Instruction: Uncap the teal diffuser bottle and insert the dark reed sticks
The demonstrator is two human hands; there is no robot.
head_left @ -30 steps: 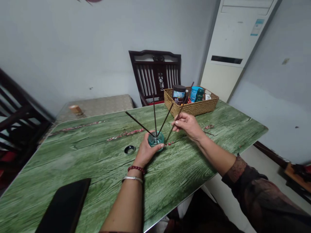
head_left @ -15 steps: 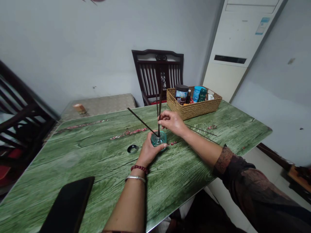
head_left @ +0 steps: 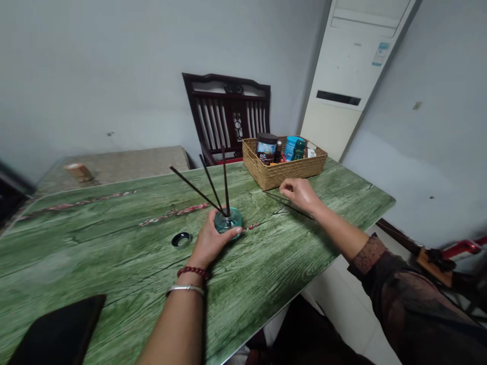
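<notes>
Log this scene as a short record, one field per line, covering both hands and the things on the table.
Left hand: wrapped around the teal glass jar
Right hand: above the loose dark sticks, in front of the basket; whether it grips one is unclear
Sticks in jar: at least three, fanned out
Black ring: on the table, left of the jar
Wicker basket: beyond the right hand, holding containers
Dark flat slab: lower left, cut off by the picture edge
</notes>
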